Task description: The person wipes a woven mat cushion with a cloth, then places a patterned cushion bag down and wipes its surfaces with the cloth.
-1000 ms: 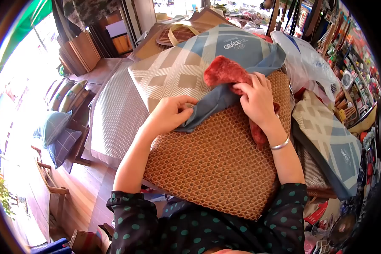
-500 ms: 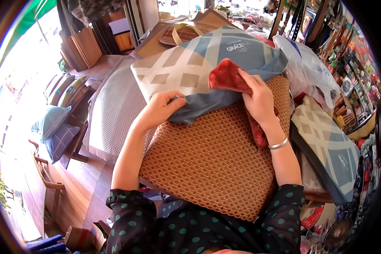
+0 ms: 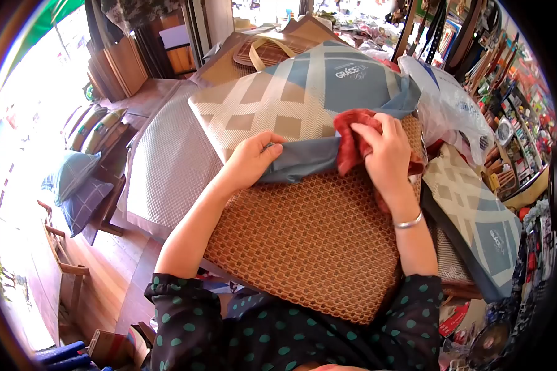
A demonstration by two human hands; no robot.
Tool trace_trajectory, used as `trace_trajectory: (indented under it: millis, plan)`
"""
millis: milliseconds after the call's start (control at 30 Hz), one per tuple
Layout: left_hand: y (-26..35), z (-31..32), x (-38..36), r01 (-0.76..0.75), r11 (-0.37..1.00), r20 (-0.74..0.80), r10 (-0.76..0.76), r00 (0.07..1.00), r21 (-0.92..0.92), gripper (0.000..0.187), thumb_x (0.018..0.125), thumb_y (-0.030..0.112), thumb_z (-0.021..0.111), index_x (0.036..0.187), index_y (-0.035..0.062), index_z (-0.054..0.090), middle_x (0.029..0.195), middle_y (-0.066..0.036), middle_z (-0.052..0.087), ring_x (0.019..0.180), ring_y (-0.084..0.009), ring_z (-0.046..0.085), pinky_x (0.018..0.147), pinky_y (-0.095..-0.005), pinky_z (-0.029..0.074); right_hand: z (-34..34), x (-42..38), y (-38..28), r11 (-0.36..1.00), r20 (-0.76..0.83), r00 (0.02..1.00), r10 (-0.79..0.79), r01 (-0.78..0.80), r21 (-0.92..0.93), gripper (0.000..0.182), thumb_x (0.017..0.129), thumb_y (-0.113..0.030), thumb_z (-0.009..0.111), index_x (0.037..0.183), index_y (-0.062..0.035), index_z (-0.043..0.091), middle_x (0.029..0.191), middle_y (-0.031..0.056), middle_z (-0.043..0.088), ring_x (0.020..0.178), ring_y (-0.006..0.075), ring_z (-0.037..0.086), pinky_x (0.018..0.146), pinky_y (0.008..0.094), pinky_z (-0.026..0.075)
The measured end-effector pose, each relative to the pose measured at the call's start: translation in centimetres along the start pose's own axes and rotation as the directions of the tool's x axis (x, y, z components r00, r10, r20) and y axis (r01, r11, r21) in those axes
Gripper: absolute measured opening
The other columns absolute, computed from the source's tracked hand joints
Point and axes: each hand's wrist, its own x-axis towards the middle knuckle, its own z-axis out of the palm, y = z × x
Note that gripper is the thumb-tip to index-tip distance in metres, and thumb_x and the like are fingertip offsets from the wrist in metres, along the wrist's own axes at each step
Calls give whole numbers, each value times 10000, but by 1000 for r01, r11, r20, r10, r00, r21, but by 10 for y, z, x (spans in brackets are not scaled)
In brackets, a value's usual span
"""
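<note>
My left hand [image 3: 252,162] is closed on the edge of a blue-and-beige patterned bag [image 3: 278,99], thumb and fingers pinching its grey-blue side [image 3: 306,162]. A crumpled red cloth [image 3: 351,139] is bunched in my right hand [image 3: 387,148], against the right part of that same side. Part of the cloth trails below the palm. Under both hands lies a brown woven mat [image 3: 309,241], partly covered by the bag. A silver bangle [image 3: 408,221] circles my right wrist.
Silvery-grey mats [image 3: 173,154] lie to the left. At right are a clear plastic bag [image 3: 449,102] and a second patterned bag [image 3: 476,213]. Cushions [image 3: 74,176] sit on a wooden bench at far left. Small goods crowd the right side.
My right hand has drawn the red cloth down and right, crumpling it against the bag's side. My left hand has shifted slightly right along the edge.
</note>
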Motion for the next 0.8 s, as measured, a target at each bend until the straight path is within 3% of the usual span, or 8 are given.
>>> trace_trajectory:
  millis: [100,167,300,433,500,567,700,800]
  plan:
    - [-8,11,5,-89,992,17,90,996,-86,261,1001,202,596,1179,22,657,888,-67,672,829,-129,604,769,-287,500,-17,7,-48,940,-30,978,-207,207,272,259,783,-87,683,1020,-159,759,1036,48,614,895,256,594,804,390,500]
    - [-10,14,3,-92,992,10,93,996,-87,262,999,193,594,1192,25,654,902,-69,675,837,-129,605,776,-288,500,-2,-2,-61,893,149,925,-350,281,352,214,826,-136,657,1014,-165,758,1027,51,611,925,248,595,815,379,498]
    - [-3,9,0,22,991,72,-12,997,-132,268,995,164,586,1221,33,647,976,-83,697,893,-142,625,814,-290,503,-17,0,-32,979,400,907,-130,54,195,131,817,-142,649,895,-131,754,1005,40,620,953,248,595,819,390,497]
    - [3,8,1,-14,998,37,15,999,-53,278,1011,119,536,1249,10,630,1009,-7,657,936,-76,575,856,-225,471,-18,0,-17,999,185,982,-30,36,-27,174,757,-98,681,910,-134,756,991,39,619,926,262,603,804,394,493]
    - [-6,11,6,-38,991,55,45,997,-130,284,1013,120,533,1256,4,625,1024,-6,662,958,-75,578,872,-233,474,-26,7,-42,963,-34,994,-105,110,245,257,749,-66,686,985,-141,754,971,45,603,908,261,594,796,394,489]
    - [-9,13,4,-43,980,84,61,995,-195,291,1015,121,531,1262,-2,621,1038,-5,667,979,-74,582,888,-240,478,-15,1,-59,868,129,950,-285,198,455,273,748,-75,682,1000,-150,756,965,51,593,920,264,592,805,388,492]
    - [-1,11,2,-65,994,57,70,996,-92,314,1013,120,533,1293,0,612,1086,-17,678,1011,-75,585,917,-252,478,-10,1,-41,950,331,924,-193,91,300,147,757,-108,664,865,-128,761,952,67,614,953,273,603,827,400,500]
    - [7,6,-3,6,999,95,-1,996,-52,316,1017,127,529,1295,-1,611,1114,-23,676,1014,-80,590,928,-257,476,-9,-7,-3,998,233,973,8,-21,54,189,741,-68,675,898,-123,765,990,66,633,935,292,610,799,423,502]
